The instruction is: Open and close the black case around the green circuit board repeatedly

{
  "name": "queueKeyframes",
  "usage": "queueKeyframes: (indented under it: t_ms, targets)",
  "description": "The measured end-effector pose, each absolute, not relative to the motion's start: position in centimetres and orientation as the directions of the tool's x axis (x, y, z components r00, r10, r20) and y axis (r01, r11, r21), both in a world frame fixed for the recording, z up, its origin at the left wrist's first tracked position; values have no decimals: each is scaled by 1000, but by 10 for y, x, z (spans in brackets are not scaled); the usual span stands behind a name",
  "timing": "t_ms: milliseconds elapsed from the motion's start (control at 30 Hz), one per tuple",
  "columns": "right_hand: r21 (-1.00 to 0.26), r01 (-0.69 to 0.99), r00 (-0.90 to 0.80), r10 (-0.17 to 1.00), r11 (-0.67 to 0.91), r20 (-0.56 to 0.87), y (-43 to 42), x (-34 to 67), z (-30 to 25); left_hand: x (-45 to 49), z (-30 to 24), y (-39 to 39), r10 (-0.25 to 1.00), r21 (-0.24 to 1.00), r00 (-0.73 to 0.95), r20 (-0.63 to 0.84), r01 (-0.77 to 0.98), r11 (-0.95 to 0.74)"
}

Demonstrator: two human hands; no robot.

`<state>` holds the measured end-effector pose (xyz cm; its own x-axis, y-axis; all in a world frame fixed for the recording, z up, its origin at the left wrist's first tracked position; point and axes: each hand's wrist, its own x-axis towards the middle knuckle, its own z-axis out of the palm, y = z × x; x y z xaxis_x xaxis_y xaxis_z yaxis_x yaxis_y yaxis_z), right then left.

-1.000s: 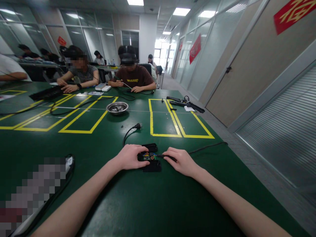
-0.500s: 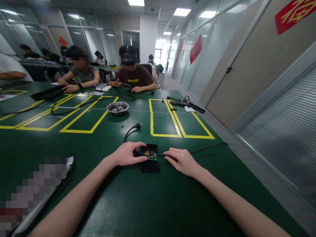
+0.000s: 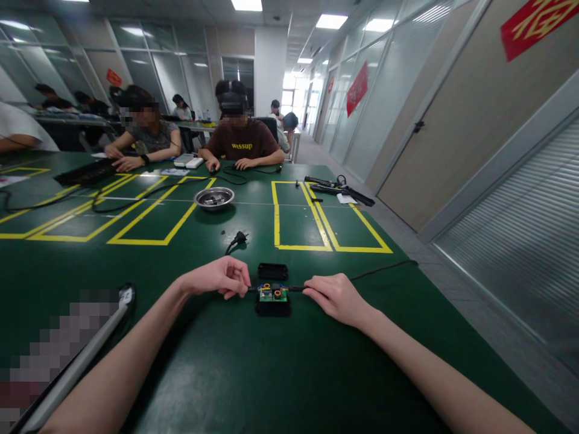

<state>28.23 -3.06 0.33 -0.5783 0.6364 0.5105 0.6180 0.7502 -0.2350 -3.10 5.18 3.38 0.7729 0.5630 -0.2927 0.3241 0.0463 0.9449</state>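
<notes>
Between my hands is a small green circuit board (image 3: 272,293) with copper coils and coloured wires at both ends. Under its near side lies one black case half (image 3: 273,309); the other black case half (image 3: 272,270) lies just beyond the board. My left hand (image 3: 221,278) is closed on the cable at the board's left end, close to its black sleeve. On the other side my right hand (image 3: 337,296) pinches the black cable (image 3: 297,289) leaving the board's right end. A plug (image 3: 239,240) on a short cord stands out beyond my left hand.
A metal bowl (image 3: 214,198) with small parts sits past the plug. Yellow tape outlines (image 3: 303,247) mark the green table (image 3: 253,374). Black tool-like items (image 3: 339,190) lie at the far right. Two co-workers sit opposite. A pixelated, dark-edged object (image 3: 81,374) lies at lower left.
My left hand has shifted from the board to the cable at its left. The board has moved slightly nearer, over the near case half. The plug has moved left.
</notes>
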Motion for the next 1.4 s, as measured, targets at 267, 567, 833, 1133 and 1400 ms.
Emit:
queueKeyframes:
  t_ms: [267, 567, 833, 1133, 1400]
  targets:
    - [-268, 607, -635, 659, 748, 403, -31, 283, 2, -28, 29, 49, 488, 913, 782, -388, 399, 86]
    - [-258, 603, -659, 654, 755, 371, -32, 285, 1, -23, 25, 45, 475, 903, 781, -405, 422, 76]
    - [-295, 582, -664, 652, 758, 365, -34, 284, 2, -20, 27, 42, 490, 893, 766, -417, 444, 67]
    - [-320, 542, -690, 629, 777, 357, -38, 271, 3, -21, 19, 41, 501, 887, 756, -421, 458, 55]
    - [-234, 559, -719, 605, 796, 341, -39, 269, 4, -17, 31, 36, 573, 816, 760, -308, 520, -251]
